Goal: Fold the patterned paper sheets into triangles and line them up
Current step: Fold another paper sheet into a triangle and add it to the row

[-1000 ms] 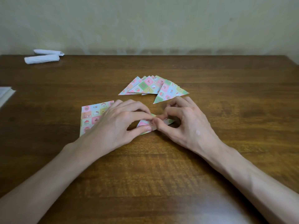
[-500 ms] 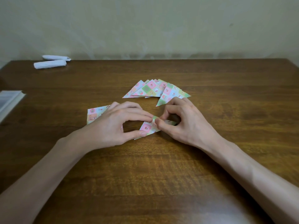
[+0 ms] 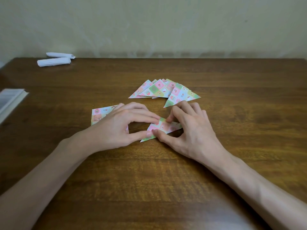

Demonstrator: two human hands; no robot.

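From the one camera, the head view, looking down over the forearms, both hands meet on a small folded triangle [image 3: 163, 128] lying flat on the desk [image 3: 166, 180], a little nearer the person than the fan of finished triangles [image 3: 159, 89]. The left hand [image 3: 119, 128] reaches in from the side. Its index fingertip sits on the triangle's far upper edge and its thumb on the near lower edge, so its fingers [image 3: 154, 119] pinch the paper's left part across its width. The right hand [image 3: 191, 130] does the same from the other side, thumb laid along the near edge and curled index coming down on the top, so its fingers [image 3: 162, 136] close on the same piece. The triangle's right corner pokes out beneath the right palm, and its lower left tip shows clear of both thumbs. This looks like the creasing of a fold. To do it well, I would hold the corners matched with one hand while the other runs firmly along the folded edge, since thin paper slips and a skewed crease would spoil the row. The left palm partly covers the unfolded sheets [image 3: 99, 113], which lie just beside the triangle but apart from it. White paper rolls [image 3: 54, 61] lie at the far left.
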